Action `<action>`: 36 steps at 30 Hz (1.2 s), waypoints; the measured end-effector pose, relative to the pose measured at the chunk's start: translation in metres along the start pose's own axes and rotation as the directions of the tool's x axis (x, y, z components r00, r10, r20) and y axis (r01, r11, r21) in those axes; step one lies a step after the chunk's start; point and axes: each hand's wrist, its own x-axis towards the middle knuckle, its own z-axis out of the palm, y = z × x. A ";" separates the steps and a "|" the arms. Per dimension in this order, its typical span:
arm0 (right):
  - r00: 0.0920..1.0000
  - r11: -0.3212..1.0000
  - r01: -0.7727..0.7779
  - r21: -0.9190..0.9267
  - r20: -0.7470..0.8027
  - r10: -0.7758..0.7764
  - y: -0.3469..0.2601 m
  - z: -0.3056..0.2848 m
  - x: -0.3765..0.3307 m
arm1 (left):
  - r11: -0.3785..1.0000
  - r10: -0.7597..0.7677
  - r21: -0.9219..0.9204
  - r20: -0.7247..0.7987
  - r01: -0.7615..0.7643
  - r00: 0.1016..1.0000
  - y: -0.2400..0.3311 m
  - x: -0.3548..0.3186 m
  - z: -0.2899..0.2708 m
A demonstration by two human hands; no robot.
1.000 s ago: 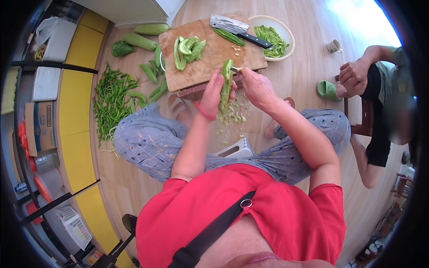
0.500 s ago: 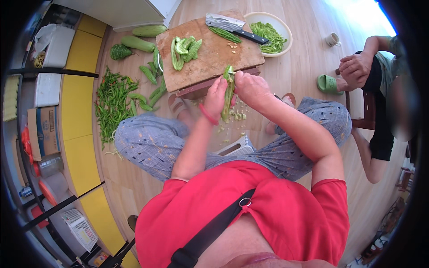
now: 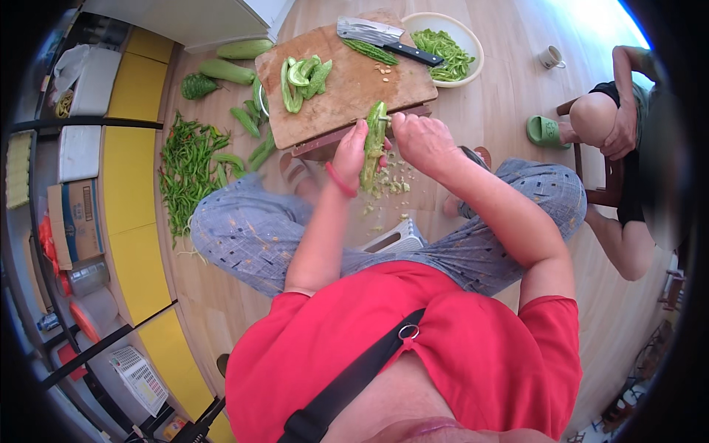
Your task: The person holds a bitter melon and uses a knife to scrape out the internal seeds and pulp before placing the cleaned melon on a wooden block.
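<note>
- Left hand [image 3: 353,151] closes around the lower half of a halved green gourd [image 3: 374,144], held above the floor, just off the near edge of the wooden cutting board [image 3: 347,88].
- Right hand [image 3: 422,140] closes on a small tool at the gourd's upper end; the tool itself is too hidden to identify.
- Gourd long axis runs nearly upright in view, top end toward the board.
- Scraped seeds [image 3: 391,184] lie below the grip.
- Open floor lies right of the grip; cleaver [image 3: 384,37] and bowl [image 3: 473,44] sit beyond the board, well apart.
</note>
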 end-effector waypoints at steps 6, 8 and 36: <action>0.999 0.999 0.006 -0.035 0.040 -0.005 -0.002 0.011 0.002 | 0.991 0.055 0.116 0.037 -0.059 0.998 -0.001 0.000 0.001; 0.998 0.999 0.036 -0.007 0.060 -0.035 -0.005 0.015 -0.003 | 0.986 0.073 0.150 0.010 -0.074 0.997 -0.002 0.000 0.001; 0.946 0.942 0.292 0.167 0.095 -0.310 -0.013 0.028 -0.014 | 0.894 -0.098 -0.417 0.172 0.163 0.980 -0.007 0.015 -0.016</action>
